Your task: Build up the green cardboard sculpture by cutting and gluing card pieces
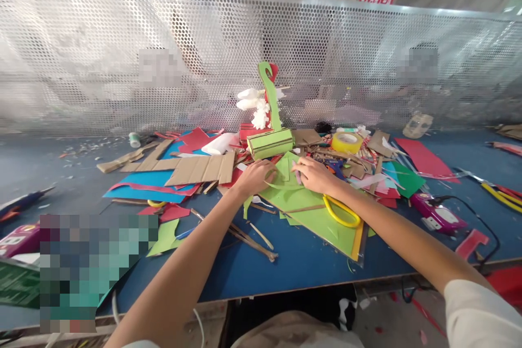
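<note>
Both hands rest on a pile of light-green paper in the middle of the blue table. My left hand is curled over a thin curved green paper strip. My right hand pinches the other end of that strip, fingers together. Just beyond the hands stands a green paper-covered box with a tall green cut-out shape rising from it, white fluffy bits beside it. Yellow-handled scissors lie under my right forearm.
Corrugated cardboard pieces, blue and red paper sheets and scraps litter the table. A yellow tape roll sits behind the hands. A purple glue gun with a black cord lies right. A perforated metal screen closes the back.
</note>
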`<action>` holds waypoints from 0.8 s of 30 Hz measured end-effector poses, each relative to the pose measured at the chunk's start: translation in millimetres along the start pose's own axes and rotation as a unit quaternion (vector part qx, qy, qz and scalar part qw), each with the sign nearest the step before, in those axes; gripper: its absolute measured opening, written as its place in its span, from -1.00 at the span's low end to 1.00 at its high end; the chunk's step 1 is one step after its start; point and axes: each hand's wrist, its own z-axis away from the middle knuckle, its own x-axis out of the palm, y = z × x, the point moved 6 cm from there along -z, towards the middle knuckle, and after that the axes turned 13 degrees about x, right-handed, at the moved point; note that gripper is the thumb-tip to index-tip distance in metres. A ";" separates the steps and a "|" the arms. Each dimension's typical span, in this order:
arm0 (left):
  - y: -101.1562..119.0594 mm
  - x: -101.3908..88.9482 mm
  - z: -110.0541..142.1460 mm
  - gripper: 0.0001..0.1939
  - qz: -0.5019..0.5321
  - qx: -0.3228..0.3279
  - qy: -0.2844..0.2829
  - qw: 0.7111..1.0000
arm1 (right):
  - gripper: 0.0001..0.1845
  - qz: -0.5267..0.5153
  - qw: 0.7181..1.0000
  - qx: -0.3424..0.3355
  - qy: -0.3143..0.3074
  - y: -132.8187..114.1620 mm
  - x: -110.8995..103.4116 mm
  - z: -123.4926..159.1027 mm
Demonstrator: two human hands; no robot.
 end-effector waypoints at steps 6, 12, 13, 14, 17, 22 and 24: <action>-9.6 11.9 -3.3 -0.65 0.033 -0.090 0.034 0.995 | -0.60 0.036 0.995 -0.089 -0.016 -15.0 6.2 -0.9; -18.8 18.3 -4.6 -0.64 0.093 -0.146 0.038 0.984 | -0.60 0.079 0.991 -0.097 -0.036 -22.5 6.7 -0.8; -20.8 19.2 -4.5 -0.64 0.107 -0.160 0.038 0.981 | -0.60 0.083 0.991 -0.095 -0.038 -23.8 5.9 -1.0; -22.3 19.8 -4.7 -0.64 0.119 -0.170 0.038 0.978 | -0.59 0.087 0.991 -0.092 -0.041 -25.3 5.1 -1.2; -23.3 19.2 -6.1 -0.67 0.142 -0.174 0.042 0.973 | -0.58 0.101 0.991 -0.076 -0.051 -30.7 2.6 -1.3; -22.4 17.0 -6.8 -0.60 0.161 -0.163 0.051 0.972 | -0.49 0.113 0.990 -0.027 -0.084 -38.2 3.0 1.8; -22.7 17.8 -7.1 -0.62 0.167 -0.156 0.058 0.972 | -0.42 0.114 0.989 -0.008 -0.093 -40.1 4.0 4.3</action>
